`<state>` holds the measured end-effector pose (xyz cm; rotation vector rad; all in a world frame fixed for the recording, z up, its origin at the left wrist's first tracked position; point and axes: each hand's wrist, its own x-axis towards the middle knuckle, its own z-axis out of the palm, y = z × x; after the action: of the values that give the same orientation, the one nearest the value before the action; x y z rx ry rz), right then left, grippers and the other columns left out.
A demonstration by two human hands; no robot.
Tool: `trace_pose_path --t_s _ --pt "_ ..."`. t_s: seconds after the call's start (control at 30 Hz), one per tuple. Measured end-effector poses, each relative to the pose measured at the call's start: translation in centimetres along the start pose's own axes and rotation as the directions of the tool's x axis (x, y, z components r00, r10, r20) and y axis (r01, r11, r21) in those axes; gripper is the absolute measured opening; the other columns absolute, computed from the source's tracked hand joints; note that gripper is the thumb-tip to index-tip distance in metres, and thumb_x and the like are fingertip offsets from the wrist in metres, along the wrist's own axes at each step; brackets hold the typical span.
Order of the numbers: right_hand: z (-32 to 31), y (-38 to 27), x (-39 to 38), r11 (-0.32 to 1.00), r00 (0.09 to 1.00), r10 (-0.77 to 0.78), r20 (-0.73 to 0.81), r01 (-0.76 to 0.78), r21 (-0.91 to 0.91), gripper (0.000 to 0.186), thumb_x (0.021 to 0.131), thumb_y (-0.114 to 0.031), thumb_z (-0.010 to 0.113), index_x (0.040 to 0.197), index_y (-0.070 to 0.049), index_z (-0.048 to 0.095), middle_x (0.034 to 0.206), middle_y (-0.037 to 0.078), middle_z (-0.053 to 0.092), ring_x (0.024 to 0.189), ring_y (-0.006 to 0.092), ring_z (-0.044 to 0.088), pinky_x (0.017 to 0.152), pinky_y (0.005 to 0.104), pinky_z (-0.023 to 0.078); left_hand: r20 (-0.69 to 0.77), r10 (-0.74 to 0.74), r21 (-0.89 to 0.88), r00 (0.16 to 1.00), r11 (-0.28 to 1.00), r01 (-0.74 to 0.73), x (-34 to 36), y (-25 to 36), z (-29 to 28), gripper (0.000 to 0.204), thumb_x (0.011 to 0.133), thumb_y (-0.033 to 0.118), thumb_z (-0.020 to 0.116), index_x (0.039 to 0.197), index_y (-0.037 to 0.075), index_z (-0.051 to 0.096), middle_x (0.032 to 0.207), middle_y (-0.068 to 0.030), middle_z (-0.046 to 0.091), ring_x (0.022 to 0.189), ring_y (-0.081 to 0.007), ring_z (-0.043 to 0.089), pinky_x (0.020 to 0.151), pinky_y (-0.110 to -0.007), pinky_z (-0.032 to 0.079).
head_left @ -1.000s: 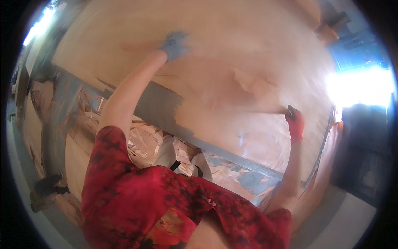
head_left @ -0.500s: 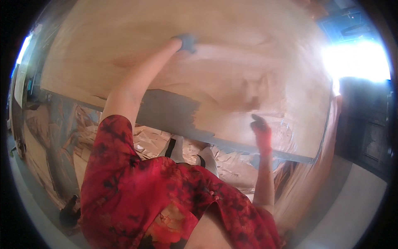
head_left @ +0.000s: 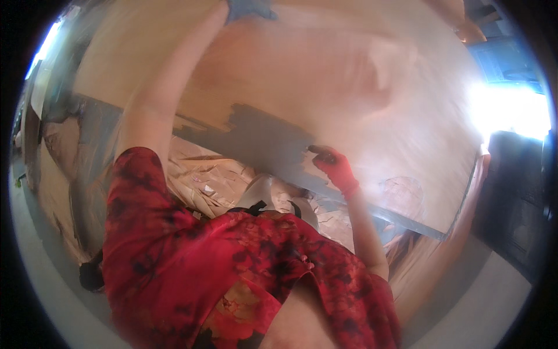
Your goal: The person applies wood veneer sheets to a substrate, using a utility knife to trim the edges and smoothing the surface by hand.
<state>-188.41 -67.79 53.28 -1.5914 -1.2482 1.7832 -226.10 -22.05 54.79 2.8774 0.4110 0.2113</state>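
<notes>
My left hand (head_left: pixel 249 9), in a blue glove, reaches to the top of the view, fingers spread on a broad tan sheet-covered board (head_left: pixel 157 52); it is blurred by motion. My right hand (head_left: pixel 331 166), in a red glove with dark fingertips, has its fingers curled at the lower part of the board, beside an irregular grey area (head_left: pixel 250 139) where the tan layer stops; whether anything thin is between the fingertips I cannot make out. A reddish, blurred patch (head_left: pixel 349 64) lies on the tan surface between and above my hands.
Crumpled tan scraps (head_left: pixel 203 168) lie below the board around my legs. A dark cabinet-like object (head_left: pixel 505 192) stands at the right, below a bright light. Boards and a pale floor (head_left: pixel 465 291) show at the edges.
My left hand has moved up to the top edge of the view. My right hand has moved left along the board. More grey shows beside it than before.
</notes>
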Motion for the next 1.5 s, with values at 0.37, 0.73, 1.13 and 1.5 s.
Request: trace_pose_path --t_s 0.37,0.73,1.13,1.5 --pt "1.1 -2.2 0.1 0.998 0.997 0.07 0.046 -0.07 0.004 0.039 0.089 -0.004 0.067 0.128 -0.005 0.065 0.098 -0.001 0.065 0.082 0.007 0.058 0.072 0.0246 0.049 -0.07 -0.801 -0.994 0.595 0.107 0.028 -14.5 13.8 -9.0 0.041 0.088 0.009 0.066 0.128 0.005 0.065 0.114 -0.0066 0.07 0.102 -0.0162 0.065 0.091 -0.032 0.052" --pt "8.7 -15.5 -1.3 0.86 0.858 -0.37 0.358 0.17 0.481 0.047 0.091 -0.007 0.062 0.137 0.001 0.056 0.149 0.021 0.046 0.106 0.0211 0.062 0.088 0.0294 0.051 -0.254 -0.913 -0.879 0.319 0.08 -0.47 2.9 9.7 -5.2 0.029 0.091 0.02 0.067 0.116 0.007 0.067 0.106 -0.0066 0.071 0.096 -0.0189 0.066 0.082 -0.035 0.053" --pt "2.5 -4.3 1.0 0.307 0.843 -0.225 -0.489 0.538 0.785 0.04 0.102 -0.004 0.051 0.14 0.003 0.041 0.142 0.016 0.047 0.125 0.0286 0.054 0.108 0.0403 0.047 0.282 -0.928 -0.575 0.242 -0.366 -0.732 11.6 29.5 11.8 0.037 0.091 0.02 0.071 0.124 0.008 0.06 0.122 -0.0082 0.064 0.112 -0.0239 0.063 0.098 -0.044 0.053" --pt "-5.1 -9.8 -2.5 0.323 0.784 -0.224 -0.579 0.62 0.715 0.05 0.102 -0.013 0.054 0.15 -0.01 0.042 0.146 0.018 0.047 0.131 0.0283 0.051 0.115 0.0404 0.039 0.234 -0.808 0.022 0.541 -0.552 -0.834 13.1 28.9 15.8 0.085 0.092 0.074 0.042 0.125 -0.003 0.054 0.129 -0.0216 0.059 0.122 -0.0413 0.055 0.109 -0.058 0.041"
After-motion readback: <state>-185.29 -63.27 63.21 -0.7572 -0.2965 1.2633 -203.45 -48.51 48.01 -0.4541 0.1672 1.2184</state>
